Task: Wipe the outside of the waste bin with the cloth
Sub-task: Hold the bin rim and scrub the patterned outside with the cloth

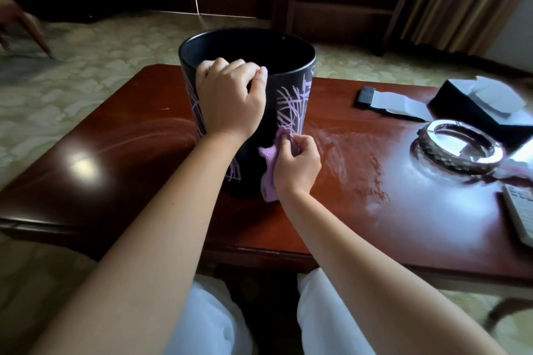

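Note:
A black waste bin [288, 106] with pale pink scribble lines stands upright on the red-brown wooden table [138, 158]. My left hand [230, 98] grips the near rim of the bin, fingers curled over the edge. My right hand [297, 164] holds a bunched purple cloth [269, 170] and presses it against the bin's lower front right side, close to the table top. The bin's inside is dark and looks empty from here.
To the right on the table lie a shiny round ashtray [461, 150], a dark tissue box [476, 104], a flat dark and white item [383, 99] and a remote control [522, 210] at the edge. A dark shelf unit [346, 6] stands behind on the carpet.

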### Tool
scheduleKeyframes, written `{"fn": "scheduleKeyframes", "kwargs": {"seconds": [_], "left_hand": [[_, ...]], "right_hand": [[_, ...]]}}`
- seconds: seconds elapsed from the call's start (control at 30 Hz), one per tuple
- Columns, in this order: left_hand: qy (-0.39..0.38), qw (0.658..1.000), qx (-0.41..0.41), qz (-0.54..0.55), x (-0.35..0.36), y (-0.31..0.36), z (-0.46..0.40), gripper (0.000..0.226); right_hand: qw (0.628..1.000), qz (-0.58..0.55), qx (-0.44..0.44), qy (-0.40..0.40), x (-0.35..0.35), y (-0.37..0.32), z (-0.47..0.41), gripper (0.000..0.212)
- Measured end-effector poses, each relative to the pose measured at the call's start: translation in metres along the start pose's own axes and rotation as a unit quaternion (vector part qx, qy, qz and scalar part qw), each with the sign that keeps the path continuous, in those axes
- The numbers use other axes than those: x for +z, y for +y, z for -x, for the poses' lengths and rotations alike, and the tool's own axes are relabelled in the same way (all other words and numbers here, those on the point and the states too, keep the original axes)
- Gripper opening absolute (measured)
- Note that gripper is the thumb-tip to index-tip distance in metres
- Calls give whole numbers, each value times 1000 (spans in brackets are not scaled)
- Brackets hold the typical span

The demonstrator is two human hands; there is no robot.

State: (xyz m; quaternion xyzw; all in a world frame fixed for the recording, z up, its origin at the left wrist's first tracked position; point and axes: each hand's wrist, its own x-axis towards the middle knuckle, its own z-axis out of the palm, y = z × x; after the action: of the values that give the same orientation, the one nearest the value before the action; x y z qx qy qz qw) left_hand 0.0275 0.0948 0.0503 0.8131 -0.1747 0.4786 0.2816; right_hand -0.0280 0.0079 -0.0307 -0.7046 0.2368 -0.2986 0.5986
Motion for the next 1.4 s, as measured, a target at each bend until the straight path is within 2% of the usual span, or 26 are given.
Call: {"fn": "scheduleKeyframes", "kwargs": {"seconds": [0.17,0.33,0.5,0.67,0.83,1.0,1.17,1.4], "left_hand": [[-24,1000,10,-5,-4,-4,-3,33],[-39,999,14,8,-4,-3,-6,32],[-42,999,19,7,-4,-6,-7,34],[-49,999,20,6,-4,-5,-9,30],[-58,998,9,4,-5,-6,-8,32],[-67,998,8,7,-6,-4,-10,32],[-70,997,10,8,-8,-4,-10,36],[-76,997,8,11,-8,-3,-11,35]], "right_hand": [[1000,15,16,-5,1,8,5,13],[1000,-5,-23,14,-2,-8,-4,12],[1000,20,10,-17,1,6,8,16],[999,-4,-46,17,0,-13,-4,11],[1000,10,-27,-4,-1,-7,5,11],[997,-11,-69,12,-2,-28,-7,13],[999,16,-33,-7,-3,-16,1,11],[998,9,-59,-5,-5,-30,-8,12]]}}
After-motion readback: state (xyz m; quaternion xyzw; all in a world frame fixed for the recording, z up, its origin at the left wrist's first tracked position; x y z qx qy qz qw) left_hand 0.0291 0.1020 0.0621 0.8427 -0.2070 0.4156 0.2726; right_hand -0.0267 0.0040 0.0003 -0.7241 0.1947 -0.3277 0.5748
